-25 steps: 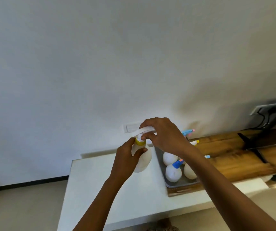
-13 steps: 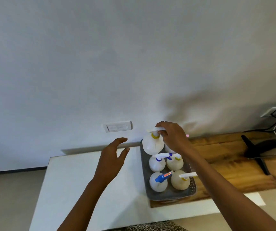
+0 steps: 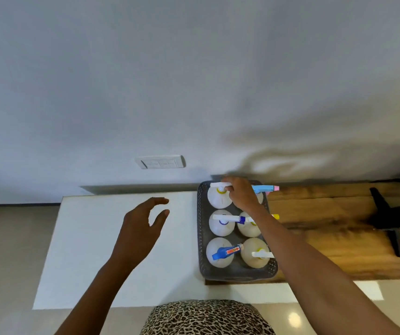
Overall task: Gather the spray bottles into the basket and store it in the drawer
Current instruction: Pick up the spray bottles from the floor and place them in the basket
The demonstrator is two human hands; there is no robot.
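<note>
A dark grey perforated basket (image 3: 202, 240) stands where the white surface meets the wooden one. Several white spray bottles stand upright in it. My right hand (image 3: 241, 195) grips the white trigger head of the yellow-collared bottle (image 3: 219, 199) in the basket's far left corner. A bottle with a light blue and pink nozzle (image 3: 265, 189) is partly hidden behind that hand. Closer to me stand a blue-headed bottle (image 3: 219, 253) and a yellow-collared one (image 3: 255, 255). My left hand (image 3: 141, 228) hovers open over the white surface, left of the basket. No drawer is in view.
The white table (image 3: 92, 250) runs along a white wall with a switch plate (image 3: 160, 162). To the right lies a wooden top (image 3: 334, 243) with a black stand (image 3: 392, 221) on it. Leopard-print clothing (image 3: 206, 317) is at the bottom edge.
My right hand carried the yellow-collared bottle right and lowered it into the basket's far left corner. My left hand let go of the bottle and opened. The view tilted down.
</note>
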